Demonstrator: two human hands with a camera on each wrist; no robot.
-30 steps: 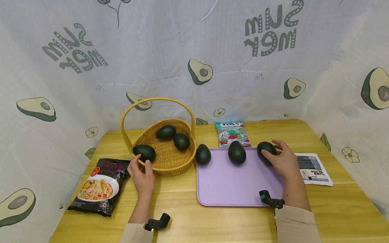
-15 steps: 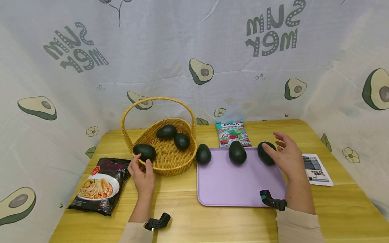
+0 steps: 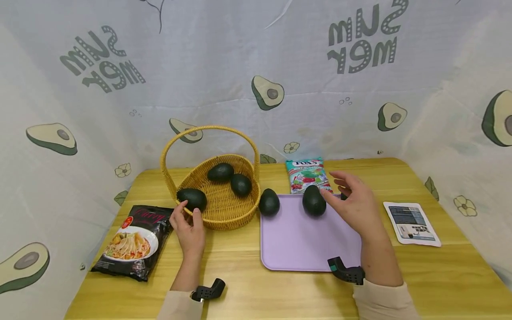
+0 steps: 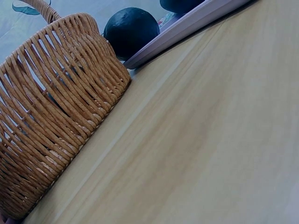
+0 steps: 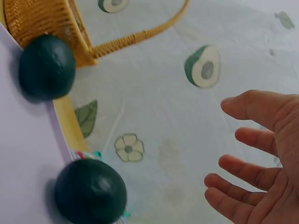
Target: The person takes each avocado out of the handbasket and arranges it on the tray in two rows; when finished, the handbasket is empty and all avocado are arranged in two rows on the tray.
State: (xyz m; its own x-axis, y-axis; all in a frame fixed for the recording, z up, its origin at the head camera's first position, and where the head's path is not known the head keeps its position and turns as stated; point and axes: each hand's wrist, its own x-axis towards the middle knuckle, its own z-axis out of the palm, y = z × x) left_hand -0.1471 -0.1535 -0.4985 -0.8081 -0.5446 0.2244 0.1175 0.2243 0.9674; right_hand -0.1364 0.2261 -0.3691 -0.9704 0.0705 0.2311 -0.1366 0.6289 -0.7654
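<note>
Rightmost avocado point(image 3: 344, 196) on the purple tray point(image 3: 304, 244) mostly hidden by the right hand point(image 3: 354, 204), just a dark sliver showing in head view. Tray's right side covered by the same arm. Candy bag point(image 3: 308, 173) partly blocked by the middle avocado point(image 3: 314, 201) in right wrist view. Left wrist view: wicker basket point(image 3: 228, 224) cut off at left, left hand point(image 3: 190, 231) basically out of shot. Small print on the white pouch point(image 3: 412, 223) unreadable.

Right hand: raised above the tray, fingers spread, thumb apart, holding nothing. Thumb tip overlaps the middle avocado's edge in head view; right wrist view shows a gap. Left hand: at the basket's front rim, thumb and index parted, just beside the front avocado point(image 3: 193, 198) inside; other fingers hard to see, can't tell if it grips the rim.

Two more avocados, back point(image 3: 221, 172) and right-hand point(image 3: 241, 185), also in the basket. Leftmost tray avocado point(image 3: 269, 202) at the tray's corner, next to the basket. Black noodle packet point(image 3: 132, 242) left on the bench point(image 3: 236, 266).

Versus 1.0 s ago: right hand was on the rightmost avocado; now off it, shifted left toward the middle one. White pouch no longer covered. Left hand same spot.
</note>
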